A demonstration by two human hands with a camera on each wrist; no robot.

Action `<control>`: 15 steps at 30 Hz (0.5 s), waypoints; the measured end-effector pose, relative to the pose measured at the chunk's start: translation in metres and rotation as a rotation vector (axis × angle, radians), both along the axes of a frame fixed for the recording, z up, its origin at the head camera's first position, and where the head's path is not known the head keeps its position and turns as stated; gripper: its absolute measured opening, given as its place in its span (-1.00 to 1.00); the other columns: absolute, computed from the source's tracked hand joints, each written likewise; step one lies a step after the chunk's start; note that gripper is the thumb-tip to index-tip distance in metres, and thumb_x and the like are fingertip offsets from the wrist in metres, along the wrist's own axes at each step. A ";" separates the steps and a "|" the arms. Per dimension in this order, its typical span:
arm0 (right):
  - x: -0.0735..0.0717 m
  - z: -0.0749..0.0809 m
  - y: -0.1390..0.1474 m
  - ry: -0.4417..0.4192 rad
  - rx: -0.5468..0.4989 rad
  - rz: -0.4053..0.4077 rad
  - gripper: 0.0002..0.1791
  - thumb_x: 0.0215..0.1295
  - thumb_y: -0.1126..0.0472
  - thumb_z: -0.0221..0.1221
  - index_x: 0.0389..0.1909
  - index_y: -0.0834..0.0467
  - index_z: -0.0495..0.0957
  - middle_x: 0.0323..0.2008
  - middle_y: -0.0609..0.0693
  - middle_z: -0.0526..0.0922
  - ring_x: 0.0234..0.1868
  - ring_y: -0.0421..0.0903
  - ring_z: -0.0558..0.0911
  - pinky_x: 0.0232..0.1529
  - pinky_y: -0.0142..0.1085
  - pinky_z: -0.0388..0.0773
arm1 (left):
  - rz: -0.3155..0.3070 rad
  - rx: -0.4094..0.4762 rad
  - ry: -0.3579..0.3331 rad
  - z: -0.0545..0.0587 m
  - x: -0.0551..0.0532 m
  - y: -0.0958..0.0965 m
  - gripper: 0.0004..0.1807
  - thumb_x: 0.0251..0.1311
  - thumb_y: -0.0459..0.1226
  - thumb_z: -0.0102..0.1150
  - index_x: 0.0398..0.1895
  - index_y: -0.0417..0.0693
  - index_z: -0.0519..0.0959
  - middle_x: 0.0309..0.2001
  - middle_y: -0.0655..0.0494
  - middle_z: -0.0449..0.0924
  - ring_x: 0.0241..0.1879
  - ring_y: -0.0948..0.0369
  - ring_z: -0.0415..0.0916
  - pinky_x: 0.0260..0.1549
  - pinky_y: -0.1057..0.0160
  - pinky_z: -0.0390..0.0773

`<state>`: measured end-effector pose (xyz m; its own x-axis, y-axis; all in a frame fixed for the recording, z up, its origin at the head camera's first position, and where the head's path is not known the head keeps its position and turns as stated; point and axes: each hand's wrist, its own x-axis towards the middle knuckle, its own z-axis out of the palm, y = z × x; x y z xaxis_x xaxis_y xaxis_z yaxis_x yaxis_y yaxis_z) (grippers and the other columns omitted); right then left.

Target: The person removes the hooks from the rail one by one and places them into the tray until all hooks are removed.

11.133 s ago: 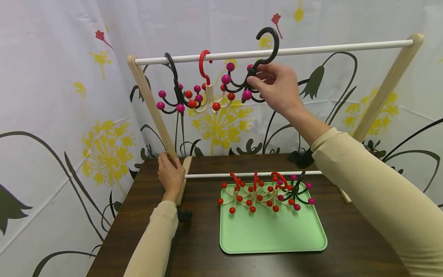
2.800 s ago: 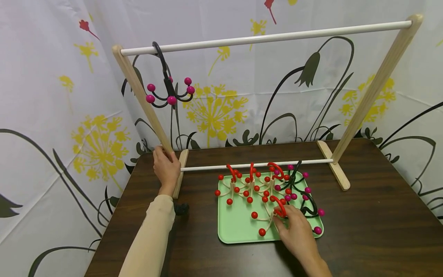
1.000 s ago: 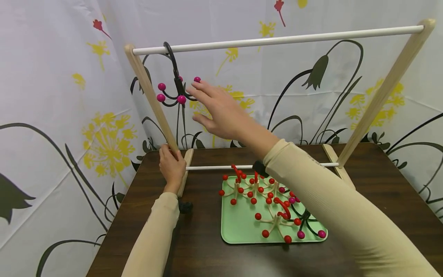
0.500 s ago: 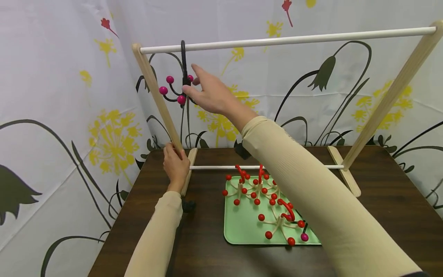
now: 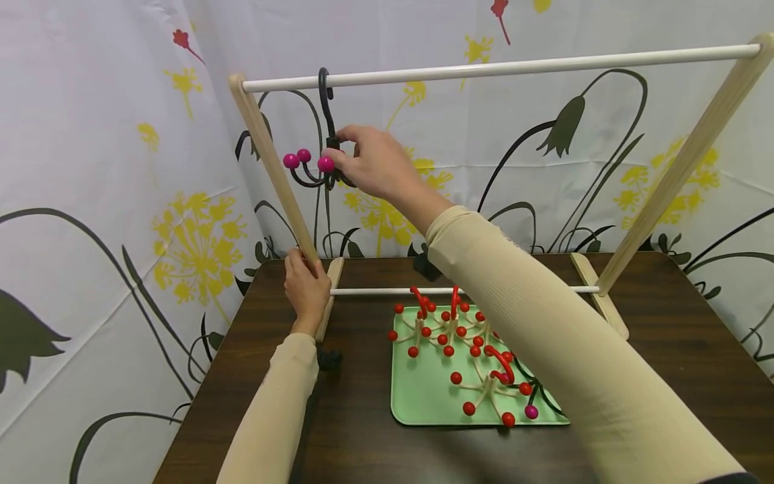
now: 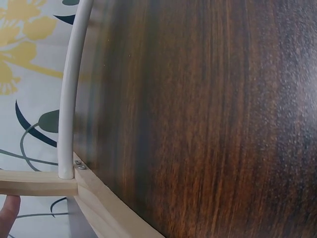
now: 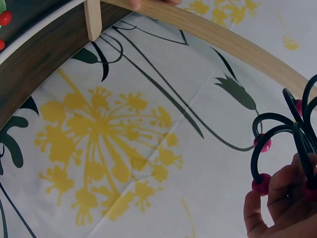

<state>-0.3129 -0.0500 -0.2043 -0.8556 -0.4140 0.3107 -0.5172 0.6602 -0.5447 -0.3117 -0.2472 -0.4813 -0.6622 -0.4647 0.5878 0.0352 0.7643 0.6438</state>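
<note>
A black multi-arm hanger with magenta ball tips is at the left end of the rack's white top rail, its hook looped over it. My right hand pinches its stem between thumb and fingers, hiding the right-side arms. In the right wrist view, the curved arms rise above my fingers. Low on the wooden left upright, my left hand grips the post. Only one fingertip of it shows in the left wrist view, against the wood.
Below the rack, a green tray holds several cream hangers with red hooks and balls. Black hanger arms show beside them, partly behind my right sleeve. The rack's lower rail runs behind the tray, and its right upright stands far right.
The red-hooked hanger and a black one, earlier up at the rail, were set on the tray. My right hand then rose, spread, to the remaining black hanger and took its stem. Left hand stayed.
</note>
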 end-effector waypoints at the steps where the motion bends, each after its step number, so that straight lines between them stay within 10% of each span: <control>1: 0.001 0.000 0.000 0.006 0.007 -0.016 -0.48 0.43 -0.14 0.06 0.30 -0.01 0.47 -0.15 -0.07 0.63 -0.25 -0.18 0.52 -0.27 -0.35 0.39 | 0.002 0.000 0.002 0.000 0.000 0.000 -0.71 0.25 -0.30 0.17 -0.03 -0.19 0.39 -0.17 -0.19 0.43 -0.31 -0.24 0.50 -0.36 -0.23 0.43; 15: -0.002 -0.004 0.019 -0.020 -0.088 -0.081 -0.63 0.40 -0.04 0.13 0.13 -0.01 0.60 -0.17 -0.12 0.68 -0.15 -0.19 0.55 -0.15 -0.34 0.40 | -0.002 0.014 0.003 0.001 -0.002 0.001 -0.71 0.25 -0.29 0.17 -0.04 -0.19 0.39 -0.17 -0.19 0.43 -0.32 -0.23 0.50 -0.37 -0.24 0.43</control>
